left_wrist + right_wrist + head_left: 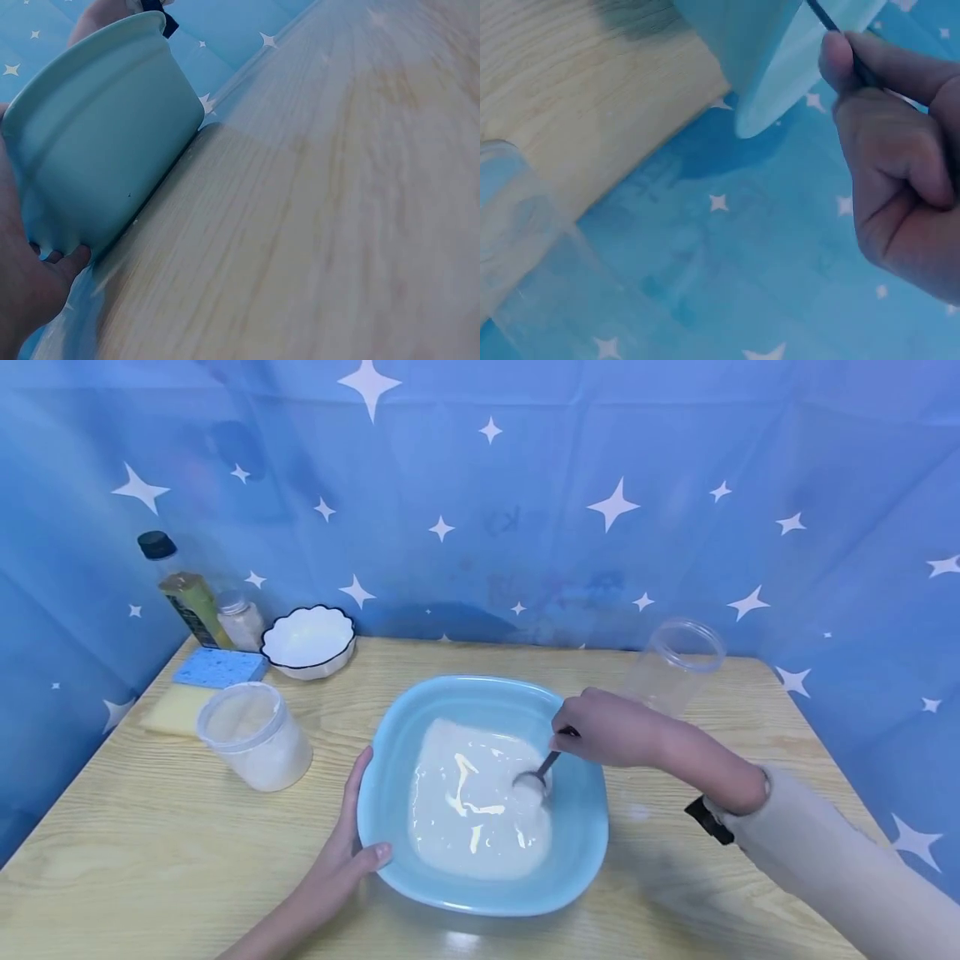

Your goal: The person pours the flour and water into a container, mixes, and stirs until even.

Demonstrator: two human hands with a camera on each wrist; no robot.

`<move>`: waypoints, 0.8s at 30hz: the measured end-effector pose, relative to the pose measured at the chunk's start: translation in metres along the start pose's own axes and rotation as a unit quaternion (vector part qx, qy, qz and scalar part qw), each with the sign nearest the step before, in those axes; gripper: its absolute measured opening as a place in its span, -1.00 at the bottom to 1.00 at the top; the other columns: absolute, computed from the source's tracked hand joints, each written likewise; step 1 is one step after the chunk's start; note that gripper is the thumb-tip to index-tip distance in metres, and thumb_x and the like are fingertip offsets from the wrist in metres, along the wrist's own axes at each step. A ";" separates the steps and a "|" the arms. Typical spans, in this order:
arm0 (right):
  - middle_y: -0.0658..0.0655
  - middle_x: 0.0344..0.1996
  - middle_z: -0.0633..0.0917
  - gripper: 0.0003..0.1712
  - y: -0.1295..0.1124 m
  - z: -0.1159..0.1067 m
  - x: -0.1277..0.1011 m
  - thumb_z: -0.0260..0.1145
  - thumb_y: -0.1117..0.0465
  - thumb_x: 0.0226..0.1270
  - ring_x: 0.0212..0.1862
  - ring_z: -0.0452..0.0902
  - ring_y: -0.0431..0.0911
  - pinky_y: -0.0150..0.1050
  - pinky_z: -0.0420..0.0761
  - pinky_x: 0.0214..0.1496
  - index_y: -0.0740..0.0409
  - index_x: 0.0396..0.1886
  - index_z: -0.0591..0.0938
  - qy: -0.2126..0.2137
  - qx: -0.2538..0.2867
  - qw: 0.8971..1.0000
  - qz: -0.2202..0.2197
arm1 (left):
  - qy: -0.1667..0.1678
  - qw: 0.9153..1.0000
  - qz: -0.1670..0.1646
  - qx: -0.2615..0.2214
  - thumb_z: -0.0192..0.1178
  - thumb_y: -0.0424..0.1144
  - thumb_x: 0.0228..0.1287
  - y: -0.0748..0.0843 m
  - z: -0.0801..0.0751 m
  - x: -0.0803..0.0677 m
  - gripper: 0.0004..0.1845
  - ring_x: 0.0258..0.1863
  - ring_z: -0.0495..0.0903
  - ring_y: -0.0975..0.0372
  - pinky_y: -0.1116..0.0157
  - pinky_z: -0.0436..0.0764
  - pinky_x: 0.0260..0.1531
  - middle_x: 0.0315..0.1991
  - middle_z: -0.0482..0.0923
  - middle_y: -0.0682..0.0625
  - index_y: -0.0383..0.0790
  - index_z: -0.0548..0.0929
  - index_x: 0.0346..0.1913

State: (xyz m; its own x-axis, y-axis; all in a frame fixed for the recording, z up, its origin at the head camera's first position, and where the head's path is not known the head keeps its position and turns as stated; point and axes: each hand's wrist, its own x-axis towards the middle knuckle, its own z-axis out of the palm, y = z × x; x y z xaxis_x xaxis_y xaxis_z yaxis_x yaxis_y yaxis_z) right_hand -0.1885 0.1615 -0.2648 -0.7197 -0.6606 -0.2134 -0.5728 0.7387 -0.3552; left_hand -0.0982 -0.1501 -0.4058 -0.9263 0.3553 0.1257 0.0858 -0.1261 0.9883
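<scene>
1. Head view shows a light blue, rounded-square plastic basin (480,793) at the middle of the pale wooden table (150,852), holding a pool of milky white liquid (480,810).
2. Right hand (607,727), fingers curled, pinches the dark handle of a metal spoon (542,772); its bowl sits in the white liquid near the basin's right side. Stirring looks to be under way.
3. Left hand (352,852) steadies the basin's near-left rim, thumb hooked over the edge and fingers straight along the outer wall.
4. Done, as I judge it: the liquid looks smooth with no lumps showing, and the clear plastic jar (675,664) standing just beyond the right hand looks empty, its contents likely already added.
5. Left, probably: more mixing. A lidless clear tub of white powder (255,735) stands left of the basin, and whether any of it goes in I cannot tell.
</scene>
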 end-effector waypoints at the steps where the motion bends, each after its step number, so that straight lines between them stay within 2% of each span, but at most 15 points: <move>1: -0.14 -0.79 0.24 -0.65 -0.002 0.004 -0.002 0.22 0.29 0.27 -0.70 0.09 -0.29 -0.42 0.23 -0.62 0.02 -0.72 0.45 0.029 -0.019 0.999 -0.013 | 0.001 1.000 0.002 -0.001 0.04 -0.39 0.14 0.000 0.001 0.000 -0.04 0.24 0.14 -0.26 0.13 0.62 -0.18 0.45 -0.26 -0.07 0.20 -0.27 0.46; 4: -0.18 -0.75 0.32 -0.71 -0.005 0.018 -0.013 0.26 0.28 0.24 -0.68 0.17 -0.32 -0.46 0.28 -0.64 -0.01 -0.65 0.46 0.107 -0.061 0.991 -0.050 | 0.006 1.000 0.001 -0.003 0.05 -0.38 0.13 0.000 0.002 0.000 -0.04 0.25 0.13 -0.23 0.14 0.61 -0.16 0.45 -0.24 -0.04 0.22 -0.26 0.46; 7: -0.20 -0.70 0.35 -0.74 -0.003 0.033 -0.028 0.20 0.19 0.32 -0.68 0.16 -0.35 -0.51 0.27 -0.67 0.00 -0.58 0.42 0.177 -0.101 0.976 -0.083 | 0.007 1.000 0.004 -0.004 0.05 -0.38 0.12 0.000 0.002 0.000 -0.04 0.25 0.13 -0.22 0.13 0.61 -0.16 0.45 -0.22 -0.05 0.22 -0.25 0.46; 10: -0.18 -0.64 0.32 -0.73 0.004 0.049 -0.046 -0.03 0.10 0.47 -0.69 0.05 -0.35 -0.54 0.15 -0.71 0.08 -0.44 0.42 0.236 -0.146 0.953 -0.119 | 0.006 1.000 0.008 0.000 0.04 -0.38 0.12 0.000 0.002 0.000 -0.04 0.25 0.13 -0.22 0.13 0.61 -0.16 0.45 -0.22 -0.06 0.22 -0.26 0.46; 13: -0.14 -0.59 0.32 -0.59 0.013 0.063 -0.064 -0.27 0.04 0.53 -0.67 0.00 -0.34 -0.55 0.07 -0.72 0.17 -0.29 0.44 0.288 -0.192 0.927 -0.148 | 0.005 1.000 0.007 0.004 0.05 -0.37 0.12 0.000 0.001 0.000 -0.04 0.24 0.15 -0.23 0.14 0.61 -0.16 0.45 -0.23 -0.07 0.22 -0.26 0.46; 17: -0.12 -0.57 0.36 -0.56 0.023 0.082 -0.082 -0.29 0.08 0.54 -0.64 0.03 -0.33 -0.56 0.03 -0.74 0.24 -0.20 0.47 0.338 -0.210 0.903 -0.164 | 0.005 1.000 0.003 0.006 0.04 -0.36 0.13 0.001 0.001 -0.001 -0.04 0.22 0.17 -0.25 0.14 0.62 -0.17 0.45 -0.24 -0.08 0.24 -0.26 0.45; 20: -0.11 -0.59 0.38 -0.57 0.030 0.095 -0.092 -0.28 0.10 0.54 -0.65 0.04 -0.34 -0.57 0.03 -0.77 0.26 -0.17 0.48 0.358 -0.214 0.895 -0.159 | 0.009 1.000 -0.005 0.011 0.04 -0.34 0.14 0.001 0.001 -0.001 -0.05 0.23 0.17 -0.23 0.15 0.61 -0.16 0.45 -0.24 -0.06 0.25 -0.26 0.45; 24: -0.12 -0.63 0.36 -0.57 0.034 0.107 -0.098 -0.30 0.11 0.54 -0.66 0.02 -0.35 -0.58 0.04 -0.79 0.26 -0.15 0.46 0.360 -0.218 0.896 -0.139 | 0.013 1.000 -0.010 0.020 0.04 -0.33 0.15 0.000 0.001 -0.001 -0.06 0.25 0.15 -0.20 0.17 0.60 -0.13 0.45 -0.24 -0.04 0.21 -0.27 0.46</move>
State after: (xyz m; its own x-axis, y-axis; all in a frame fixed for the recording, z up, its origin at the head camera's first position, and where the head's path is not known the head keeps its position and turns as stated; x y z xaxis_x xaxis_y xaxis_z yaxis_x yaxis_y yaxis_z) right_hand -0.0955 0.2377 -0.3532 -0.5021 -0.6864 0.5261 -0.7551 0.6445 0.1200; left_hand -0.0970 -0.1493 -0.4055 -0.9373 0.3326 0.1041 0.0815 -0.0813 0.9934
